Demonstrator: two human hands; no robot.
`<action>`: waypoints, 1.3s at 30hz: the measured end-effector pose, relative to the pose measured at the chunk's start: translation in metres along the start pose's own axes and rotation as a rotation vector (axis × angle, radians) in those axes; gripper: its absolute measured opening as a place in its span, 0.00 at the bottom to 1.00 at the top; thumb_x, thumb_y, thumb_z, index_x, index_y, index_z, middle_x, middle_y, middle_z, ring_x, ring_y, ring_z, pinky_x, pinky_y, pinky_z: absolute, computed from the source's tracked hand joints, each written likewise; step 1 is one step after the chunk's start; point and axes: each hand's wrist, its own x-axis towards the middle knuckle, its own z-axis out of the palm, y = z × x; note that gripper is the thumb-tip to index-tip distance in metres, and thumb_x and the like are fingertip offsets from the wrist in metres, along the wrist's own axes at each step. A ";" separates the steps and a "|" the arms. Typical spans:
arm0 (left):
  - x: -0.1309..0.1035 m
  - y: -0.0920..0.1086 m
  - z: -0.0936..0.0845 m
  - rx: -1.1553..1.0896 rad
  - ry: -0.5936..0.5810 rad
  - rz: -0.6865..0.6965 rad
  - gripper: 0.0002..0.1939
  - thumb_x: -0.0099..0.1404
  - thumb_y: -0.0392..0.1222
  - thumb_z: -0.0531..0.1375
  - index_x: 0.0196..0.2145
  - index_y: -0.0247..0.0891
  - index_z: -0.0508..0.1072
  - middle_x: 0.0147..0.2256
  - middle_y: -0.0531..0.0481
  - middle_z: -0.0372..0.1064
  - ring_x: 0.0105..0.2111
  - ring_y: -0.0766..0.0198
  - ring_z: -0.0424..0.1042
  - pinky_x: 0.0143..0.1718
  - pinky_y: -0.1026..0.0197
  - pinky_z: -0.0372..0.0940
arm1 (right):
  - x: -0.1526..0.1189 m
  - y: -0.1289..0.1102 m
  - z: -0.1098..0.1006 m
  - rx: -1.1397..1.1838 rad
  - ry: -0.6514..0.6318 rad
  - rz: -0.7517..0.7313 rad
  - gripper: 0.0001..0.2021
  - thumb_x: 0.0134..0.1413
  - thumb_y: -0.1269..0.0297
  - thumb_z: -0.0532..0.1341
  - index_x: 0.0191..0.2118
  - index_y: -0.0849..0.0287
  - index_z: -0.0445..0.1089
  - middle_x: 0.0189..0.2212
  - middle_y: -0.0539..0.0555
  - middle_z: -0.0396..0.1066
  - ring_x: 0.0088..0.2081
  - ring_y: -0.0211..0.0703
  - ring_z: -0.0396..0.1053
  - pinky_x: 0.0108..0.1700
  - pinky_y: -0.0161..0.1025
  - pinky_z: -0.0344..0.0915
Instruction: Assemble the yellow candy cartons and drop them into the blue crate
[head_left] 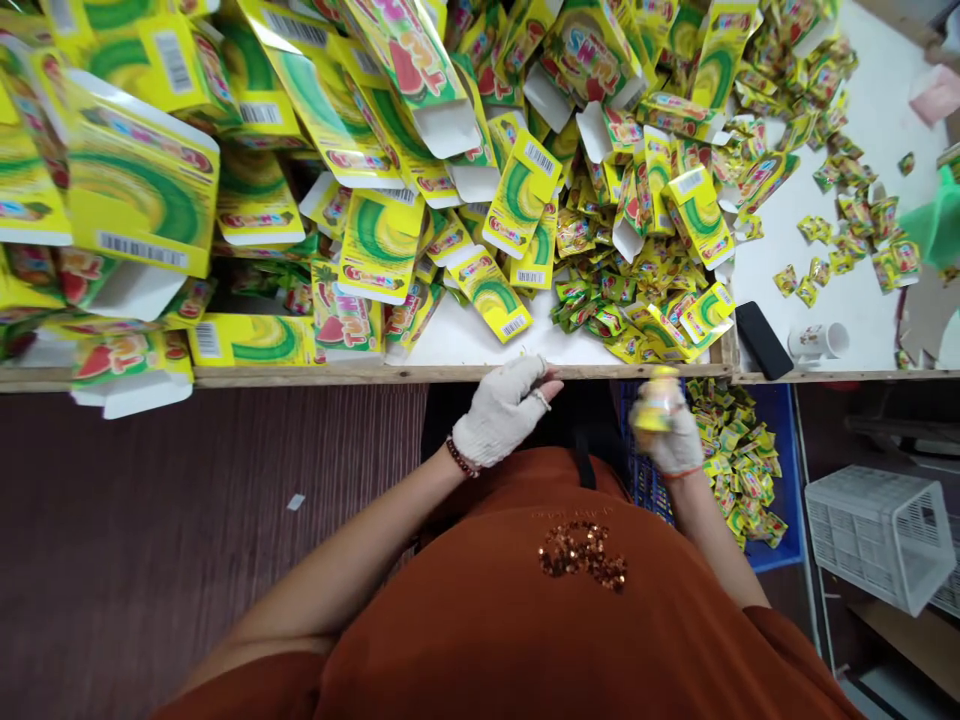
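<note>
Sachets (pixel 656 400) bunched in gripping right hand (pixel 675 440); left hand (pixel 499 412) loosely curled, empty; boxes (pixel 375 245) on table (pixel 465 372) mostly unfilled.

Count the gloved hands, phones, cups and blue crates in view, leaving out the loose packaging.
Gloved hands: 2 (left hand, right hand gripping a yellow packet)
Black phone: 1
White cup: 1
Blue crate: 1
Total: 5

yellow-green cartons (pixel 142 190), yellow sachets (pixel 739 460), blue crate (pixel 780 470), white gloved right hand (pixel 671 435), rust-orange shirt (pixel 525 620)
</note>
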 end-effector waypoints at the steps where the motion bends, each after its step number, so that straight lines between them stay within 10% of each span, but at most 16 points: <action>1: 0.011 0.004 -0.001 0.070 0.026 0.021 0.10 0.68 0.43 0.56 0.41 0.36 0.74 0.37 0.47 0.74 0.38 0.60 0.72 0.44 0.57 0.67 | 0.001 -0.008 -0.012 0.121 0.003 -0.079 0.09 0.55 0.49 0.65 0.37 0.45 0.74 0.27 0.43 0.71 0.21 0.33 0.60 0.24 0.32 0.59; 5: 0.058 0.012 0.008 0.328 0.052 0.012 0.10 0.69 0.44 0.56 0.39 0.35 0.72 0.38 0.44 0.72 0.40 0.57 0.71 0.43 0.57 0.65 | 0.005 -0.028 -0.030 0.113 0.008 -0.203 0.21 0.65 0.41 0.49 0.33 0.46 0.72 0.20 0.46 0.64 0.16 0.36 0.48 0.19 0.35 0.48; 9: 0.091 0.005 0.029 0.478 0.061 -0.072 0.15 0.65 0.45 0.60 0.47 0.36 0.70 0.45 0.41 0.70 0.45 0.52 0.70 0.43 0.56 0.64 | 0.021 -0.030 0.001 -0.321 0.008 -0.085 0.23 0.59 0.36 0.52 0.35 0.51 0.69 0.23 0.49 0.65 0.20 0.38 0.58 0.24 0.38 0.56; 16: 0.082 -0.002 0.016 -0.060 0.223 -0.206 0.05 0.59 0.38 0.60 0.34 0.38 0.67 0.33 0.51 0.68 0.36 0.61 0.70 0.41 0.58 0.68 | 0.069 -0.054 0.018 -1.245 0.122 -0.688 0.10 0.61 0.60 0.57 0.35 0.57 0.73 0.33 0.56 0.73 0.39 0.47 0.70 0.46 0.44 0.65; 20: 0.067 0.000 0.007 -0.515 0.223 -0.392 0.11 0.58 0.42 0.62 0.37 0.38 0.66 0.29 0.54 0.67 0.27 0.66 0.69 0.26 0.65 0.66 | 0.083 -0.060 0.017 -1.529 0.045 -0.521 0.12 0.60 0.66 0.54 0.41 0.58 0.75 0.38 0.58 0.76 0.42 0.49 0.71 0.46 0.43 0.65; 25: 0.055 -0.002 0.012 -0.475 0.212 -0.364 0.10 0.58 0.42 0.63 0.37 0.37 0.70 0.30 0.53 0.69 0.29 0.67 0.68 0.29 0.66 0.66 | 0.087 -0.052 0.041 -1.780 0.027 -0.177 0.15 0.55 0.61 0.61 0.48 0.58 0.71 0.45 0.60 0.74 0.43 0.51 0.70 0.42 0.41 0.63; 33: 0.048 0.001 0.010 -0.789 0.215 -0.445 0.18 0.52 0.43 0.69 0.36 0.36 0.68 0.32 0.51 0.74 0.32 0.64 0.74 0.36 0.61 0.72 | 0.091 -0.061 0.043 -1.768 0.106 -0.113 0.04 0.52 0.64 0.61 0.34 0.57 0.69 0.33 0.55 0.69 0.36 0.46 0.65 0.36 0.39 0.57; 39: 0.045 -0.002 0.010 -0.717 0.239 -0.459 0.13 0.54 0.44 0.67 0.34 0.35 0.70 0.29 0.53 0.72 0.28 0.67 0.71 0.30 0.66 0.67 | 0.062 -0.070 0.035 -1.118 0.040 -0.262 0.09 0.50 0.58 0.62 0.32 0.57 0.66 0.25 0.48 0.64 0.27 0.38 0.59 0.30 0.36 0.57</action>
